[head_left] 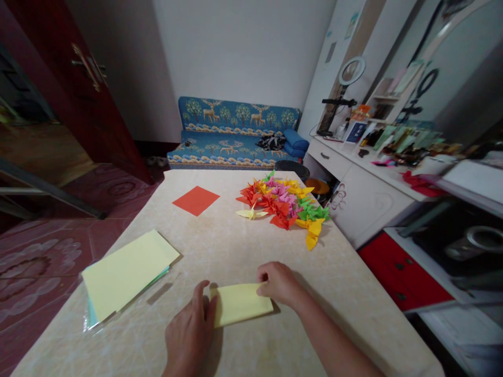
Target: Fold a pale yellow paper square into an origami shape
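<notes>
A pale yellow sheet of paper (241, 303), folded over into a rectangle, lies on the table in front of me. At its left edge is my left hand (188, 327), thumb against the paper and index finger bent up. My right hand (277, 285) pinches the upper right edge between thumb and curled fingers. Farther back, a red paper square (196, 200) lies flat. To its right is a heap of folded paper cranes (277, 201) in red, pink, green and orange. One pale yellow crane (251, 213) sits at the heap's near left side.
A stack of yellow paper (131, 272) with a clear plastic wrapper lies at the table's left. Both rest on the patterned tablecloth (220, 246). Beyond the table stands a blue sofa (236, 133). On the right, a white dresser (365, 193) carries bottles and a ring light (351, 70).
</notes>
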`<state>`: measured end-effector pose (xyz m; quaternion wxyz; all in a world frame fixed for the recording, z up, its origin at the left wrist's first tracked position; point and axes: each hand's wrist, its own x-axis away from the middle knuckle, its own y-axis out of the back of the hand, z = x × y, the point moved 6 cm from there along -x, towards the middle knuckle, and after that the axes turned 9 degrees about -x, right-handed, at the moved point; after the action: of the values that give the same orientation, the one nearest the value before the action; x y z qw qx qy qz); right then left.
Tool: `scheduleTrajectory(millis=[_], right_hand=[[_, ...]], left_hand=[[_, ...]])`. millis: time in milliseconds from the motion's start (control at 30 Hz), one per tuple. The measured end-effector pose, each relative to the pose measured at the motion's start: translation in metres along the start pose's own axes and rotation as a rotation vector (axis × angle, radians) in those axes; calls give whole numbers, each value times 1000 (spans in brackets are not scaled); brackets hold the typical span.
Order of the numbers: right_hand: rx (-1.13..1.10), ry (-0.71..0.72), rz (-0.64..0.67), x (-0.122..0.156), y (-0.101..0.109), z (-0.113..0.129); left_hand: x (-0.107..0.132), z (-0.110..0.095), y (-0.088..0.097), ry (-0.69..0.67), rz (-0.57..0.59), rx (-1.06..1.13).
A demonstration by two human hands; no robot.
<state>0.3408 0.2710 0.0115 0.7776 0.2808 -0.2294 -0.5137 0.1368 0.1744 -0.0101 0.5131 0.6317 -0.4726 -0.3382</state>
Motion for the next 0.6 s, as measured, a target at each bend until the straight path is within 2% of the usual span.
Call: scheduleTrajectory(millis=[133, 200, 367, 433, 500, 600], right_hand=[[-456, -2, -52, 2, -8, -12], [-599, 1, -110, 4, -11, -15], [-720, 27, -230, 12, -13, -17], [-741, 35, -239, 14, -12, -18], [-759, 35, -253, 14, -9, -20], [-785, 19, -309, 13, -4, -25]], left_hand=[[-2, 1, 5, 36, -2, 64], [-5, 3, 8, 46, -25, 138], [-18, 12, 11, 21, -81, 397], [-25, 9, 9, -37, -43, 577], [-32, 1, 6, -106, 46, 762], [-42, -13, 6, -138, 122, 872]])
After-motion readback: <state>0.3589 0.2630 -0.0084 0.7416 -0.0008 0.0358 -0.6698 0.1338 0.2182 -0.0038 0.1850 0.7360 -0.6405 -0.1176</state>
